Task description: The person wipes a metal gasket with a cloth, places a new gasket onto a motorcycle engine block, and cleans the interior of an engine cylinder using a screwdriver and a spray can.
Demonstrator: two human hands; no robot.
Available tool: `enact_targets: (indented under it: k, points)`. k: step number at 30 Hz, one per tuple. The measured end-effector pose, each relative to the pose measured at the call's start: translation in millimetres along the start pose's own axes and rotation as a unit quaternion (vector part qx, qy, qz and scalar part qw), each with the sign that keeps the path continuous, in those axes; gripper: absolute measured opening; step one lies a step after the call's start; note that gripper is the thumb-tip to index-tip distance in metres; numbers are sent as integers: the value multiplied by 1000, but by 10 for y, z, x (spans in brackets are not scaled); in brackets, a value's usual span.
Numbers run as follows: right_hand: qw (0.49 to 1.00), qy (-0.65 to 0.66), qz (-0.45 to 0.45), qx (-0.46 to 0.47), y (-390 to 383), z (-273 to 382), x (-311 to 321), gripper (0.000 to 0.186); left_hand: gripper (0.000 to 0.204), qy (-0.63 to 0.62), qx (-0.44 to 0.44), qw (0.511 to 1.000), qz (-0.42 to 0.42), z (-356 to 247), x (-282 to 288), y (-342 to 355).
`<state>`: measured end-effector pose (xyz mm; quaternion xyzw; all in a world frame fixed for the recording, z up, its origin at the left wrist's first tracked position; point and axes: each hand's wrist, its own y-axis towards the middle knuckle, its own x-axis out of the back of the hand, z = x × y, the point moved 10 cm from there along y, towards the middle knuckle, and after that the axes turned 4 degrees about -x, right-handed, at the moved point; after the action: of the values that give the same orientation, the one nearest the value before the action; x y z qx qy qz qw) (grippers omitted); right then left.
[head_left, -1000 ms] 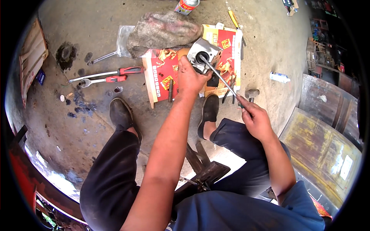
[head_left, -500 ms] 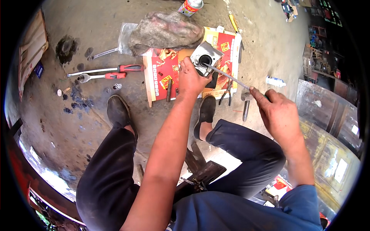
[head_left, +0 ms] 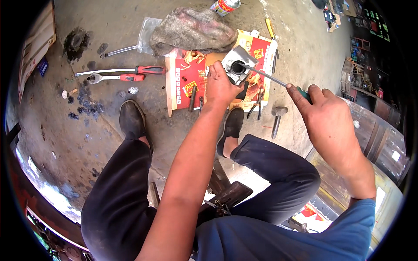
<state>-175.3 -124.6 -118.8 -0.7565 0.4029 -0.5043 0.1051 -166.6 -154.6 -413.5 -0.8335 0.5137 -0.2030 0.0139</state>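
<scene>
So the work spot is a red and orange printed cardboard sheet laid flat on the stained concrete floor, and it's pretty crowded around the edges. A grey crumpled rag lies over the top-left corner of the cardboard, with a spray can just past it. Off to the left, well clear of the sheet, are a red-handled ratchet wrench and a red-handled long screwdriver lying side by side, plus a plain steel spanner above them. On the right edge there's a pair of dark pliers and a steel-headed hammer on the bare floor. Most open room is the floor at lower left, beyond the black shoe.

The left hand reaches straight out with the arm extended, fingers wrapped round the near side of a silver-grey metal engine cylinder block with a round dark bore, holding it tilted up on the cardboard. The right hand is off to the right, wrist bent, closed in a fist round the green handle of a long thin steel-shafted screwdriver. The shaft runs up-left and its tip sits at the rim of the bore; can't tell how far in it goes.

No real containers here, just two small dark bolts lying loose on the cardboard by the left wrist.
</scene>
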Motion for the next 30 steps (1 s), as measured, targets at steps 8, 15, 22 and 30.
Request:
enact_targets:
  k: [8, 15, 22, 30]
  points:
    - [995, -89, 36, 26, 108, 249, 115, 44, 85, -11, 13, 1000, 6, 15, 4, 9]
    - [982, -175, 64, 27, 149, 511, 82, 52, 86, -3, 1, 1000, 2, -9, 1, -1]
    - [990, -120, 55, 46, 306, 352, 164, 40, 83, 4, 29, 999, 14, 27, 22, 12]
    - [991, -14, 50, 119, 712, -183, 156, 22, 83, -1, 13, 1000, 12, -18, 18, -22]
